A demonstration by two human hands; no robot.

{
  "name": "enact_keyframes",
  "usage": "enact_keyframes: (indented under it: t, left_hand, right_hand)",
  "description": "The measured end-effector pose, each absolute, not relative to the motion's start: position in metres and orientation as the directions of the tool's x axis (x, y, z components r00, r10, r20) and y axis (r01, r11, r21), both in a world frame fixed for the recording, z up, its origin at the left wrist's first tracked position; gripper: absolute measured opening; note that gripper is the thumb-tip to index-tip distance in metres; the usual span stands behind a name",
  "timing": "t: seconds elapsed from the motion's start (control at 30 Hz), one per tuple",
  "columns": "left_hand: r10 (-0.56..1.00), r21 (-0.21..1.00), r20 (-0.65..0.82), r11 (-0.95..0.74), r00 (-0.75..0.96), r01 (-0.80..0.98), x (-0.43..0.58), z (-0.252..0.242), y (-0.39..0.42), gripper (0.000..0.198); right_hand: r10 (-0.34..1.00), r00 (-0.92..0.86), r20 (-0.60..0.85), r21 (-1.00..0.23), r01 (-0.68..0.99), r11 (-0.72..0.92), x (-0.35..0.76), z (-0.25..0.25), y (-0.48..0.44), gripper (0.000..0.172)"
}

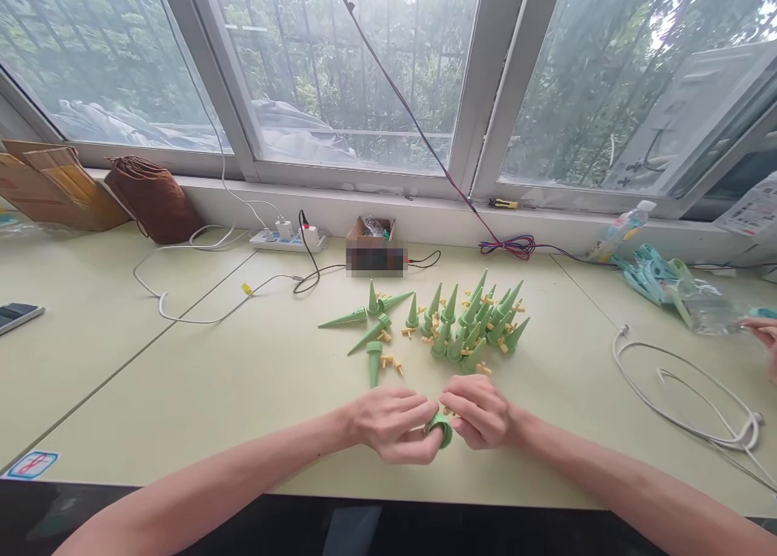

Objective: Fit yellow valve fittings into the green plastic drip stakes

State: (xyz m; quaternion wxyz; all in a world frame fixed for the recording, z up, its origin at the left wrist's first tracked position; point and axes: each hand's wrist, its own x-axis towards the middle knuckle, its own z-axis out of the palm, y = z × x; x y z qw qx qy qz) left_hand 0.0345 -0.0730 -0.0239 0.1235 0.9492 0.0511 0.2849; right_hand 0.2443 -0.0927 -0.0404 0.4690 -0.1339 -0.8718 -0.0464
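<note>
My left hand is closed around a green plastic plant watering spike, its round open end facing me. My right hand pinches a small yellow valve against the side of that spike; fingers cover most of it. Just beyond my hands stands a cluster of green spikes, points up, with yellow valves on them. To its left lie several loose green spikes and a few loose yellow valves.
At the back are a small cardboard box, a power strip, a brown pouch and a coiled red-blue cable. White cables lie on the right, near another person's hand. A phone lies far left.
</note>
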Motion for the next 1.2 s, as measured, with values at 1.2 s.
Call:
enact_keyframes:
  t: [1.2]
  left_hand:
    - [-0.026,-0.136,0.730,-0.985,0.682,0.108,0.031,-0.023,-0.076,0.015]
  right_hand:
    - [0.634,-0.473,0.611,-0.491,0.401,0.773,0.230,-0.045,-0.108,0.035]
